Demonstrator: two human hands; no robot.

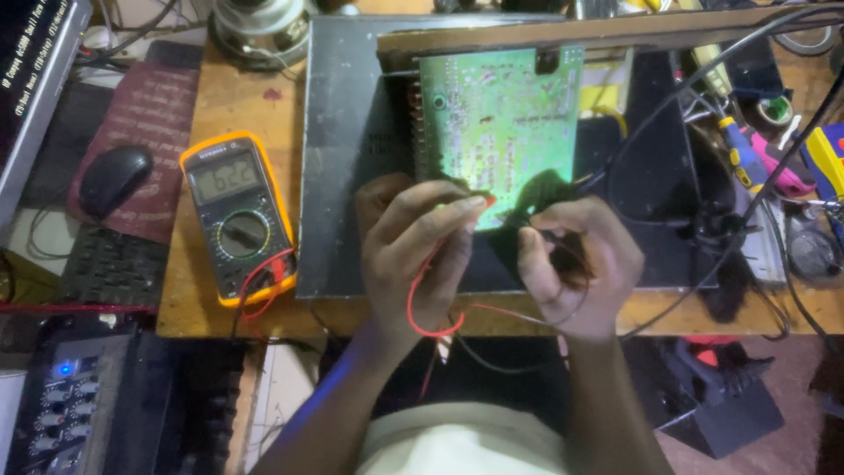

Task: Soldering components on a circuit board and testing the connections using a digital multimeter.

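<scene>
A green circuit board (501,114) lies inside an open dark metal chassis (343,176) on a wooden bench. My left hand (418,251) pinches a red test probe at the board's lower edge, and its red lead (422,321) loops down past my wrist. Just to the right, my right hand (576,264) is closed around a black test probe, its tip near the same edge of the board. To the left on the bench lies a yellow-and-grey multimeter (239,215) with its display lit and a red lead plugged in.
A black mouse (114,176) sits on a dark red pad, with a keyboard (110,264) below it. Screwdrivers and pliers (756,149) lie at the right among black cables. An audio device with knobs (70,396) stands at the lower left.
</scene>
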